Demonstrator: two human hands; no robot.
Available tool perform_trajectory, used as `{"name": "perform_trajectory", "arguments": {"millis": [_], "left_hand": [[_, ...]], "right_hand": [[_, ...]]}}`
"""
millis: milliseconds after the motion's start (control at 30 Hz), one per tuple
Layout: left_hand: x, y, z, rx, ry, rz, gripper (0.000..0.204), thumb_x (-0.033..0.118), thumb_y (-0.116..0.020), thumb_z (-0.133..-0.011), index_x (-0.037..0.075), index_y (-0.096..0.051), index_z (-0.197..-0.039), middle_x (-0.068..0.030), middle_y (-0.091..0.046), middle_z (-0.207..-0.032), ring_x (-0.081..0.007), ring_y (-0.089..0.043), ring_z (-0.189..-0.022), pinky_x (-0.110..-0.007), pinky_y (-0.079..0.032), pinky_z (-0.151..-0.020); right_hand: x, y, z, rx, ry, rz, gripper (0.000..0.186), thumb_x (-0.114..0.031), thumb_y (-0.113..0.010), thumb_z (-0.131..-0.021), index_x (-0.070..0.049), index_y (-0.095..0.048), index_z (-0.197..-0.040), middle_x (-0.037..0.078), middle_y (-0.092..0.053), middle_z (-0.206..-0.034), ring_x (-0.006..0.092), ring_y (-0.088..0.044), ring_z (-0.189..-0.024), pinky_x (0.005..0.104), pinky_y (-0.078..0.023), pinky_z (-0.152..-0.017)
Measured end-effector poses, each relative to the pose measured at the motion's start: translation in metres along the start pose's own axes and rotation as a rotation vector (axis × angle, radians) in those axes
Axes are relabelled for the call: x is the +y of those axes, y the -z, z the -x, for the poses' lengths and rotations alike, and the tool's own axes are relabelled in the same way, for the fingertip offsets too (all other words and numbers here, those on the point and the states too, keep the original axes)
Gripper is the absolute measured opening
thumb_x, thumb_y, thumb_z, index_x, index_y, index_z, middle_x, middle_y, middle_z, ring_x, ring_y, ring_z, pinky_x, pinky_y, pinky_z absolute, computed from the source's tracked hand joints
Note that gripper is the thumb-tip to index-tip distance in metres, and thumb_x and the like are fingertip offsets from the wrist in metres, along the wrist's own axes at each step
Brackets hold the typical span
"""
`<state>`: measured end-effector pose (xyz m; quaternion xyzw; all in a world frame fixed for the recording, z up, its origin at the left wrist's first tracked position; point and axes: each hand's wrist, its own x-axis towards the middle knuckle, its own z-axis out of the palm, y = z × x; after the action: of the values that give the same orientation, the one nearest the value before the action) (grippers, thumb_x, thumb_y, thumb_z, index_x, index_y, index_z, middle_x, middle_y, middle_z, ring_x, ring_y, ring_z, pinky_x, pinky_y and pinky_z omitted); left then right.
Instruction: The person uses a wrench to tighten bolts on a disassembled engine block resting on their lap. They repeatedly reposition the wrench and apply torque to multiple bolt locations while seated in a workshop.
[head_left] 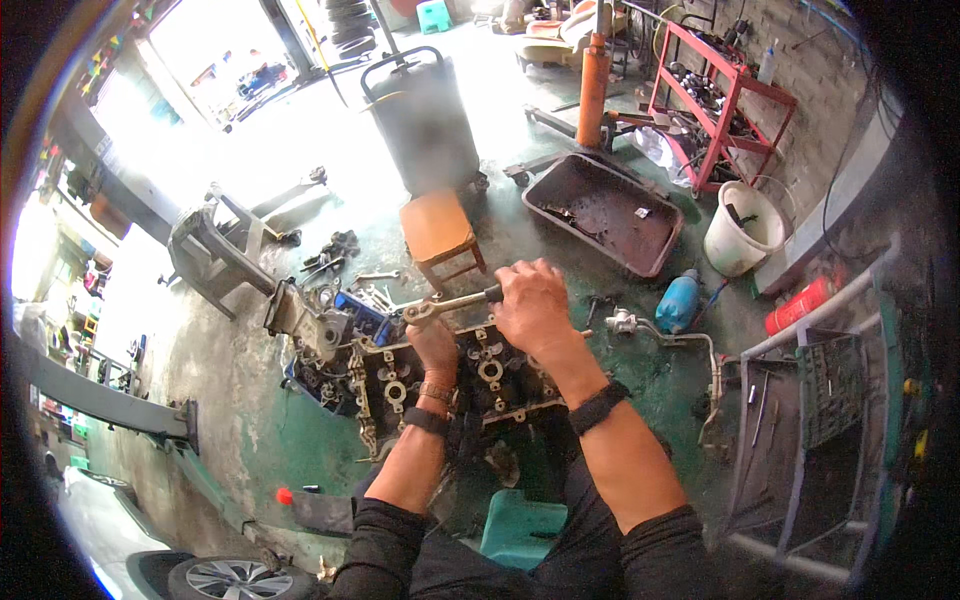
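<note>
My right hand [532, 308] is closed round the dark handle of a ratchet wrench [455, 303], held level above a metal engine part [510, 390] with round bores. My left hand [432, 345] is closed just beneath the ratchet head; whatever its fingers grip is hidden. Behind and left of the engine part lie a blue tray of wrenches [365, 315] and a greasy metal assembly [315, 335]. A green plastic stool [515, 520] shows between my legs.
A wooden stool [435, 225], black drip tray [600, 215], white bucket [740, 230], blue bottle [677, 300] and red extinguisher [800, 308] stand ahead and right. A metal rack [795, 440] is at right, a lift arm [110, 410] at left, a car wheel [230, 578] lower left.
</note>
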<state>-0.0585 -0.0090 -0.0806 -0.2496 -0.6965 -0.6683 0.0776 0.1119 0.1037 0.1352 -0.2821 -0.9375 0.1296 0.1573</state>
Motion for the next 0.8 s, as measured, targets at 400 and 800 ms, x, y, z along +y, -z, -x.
{"name": "perform_trajectory", "arguments": {"millis": [400,800], "left_hand": [[0.123,0.012,-0.019,-0.218,0.286,0.321,0.013,0.016,-0.061,-0.095,0.007,-0.062,-0.085,0.0034,-0.056,-0.067,-0.0069,-0.05,-0.052,-0.024,-0.037,-0.043],[0.177,0.036,-0.024,-0.438,0.094,-0.107,0.038,0.003,-0.075,-0.075,-0.002,-0.06,-0.11,-0.0131,-0.067,-0.1,-0.0212,-0.063,-0.093,-0.034,-0.05,-0.084]], "right_hand": [[-0.022,0.034,0.01,-0.091,-0.003,0.049,0.026,-0.024,-0.07,-0.078,-0.009,-0.067,-0.1,0.012,-0.069,-0.094,0.0323,-0.064,-0.098,0.0485,-0.042,-0.098],[-0.027,0.069,0.02,0.17,-0.161,-0.627,0.024,-0.022,-0.072,-0.08,-0.002,-0.069,-0.093,0.02,-0.068,-0.083,0.0358,-0.068,-0.08,0.0426,-0.053,-0.07]]}}
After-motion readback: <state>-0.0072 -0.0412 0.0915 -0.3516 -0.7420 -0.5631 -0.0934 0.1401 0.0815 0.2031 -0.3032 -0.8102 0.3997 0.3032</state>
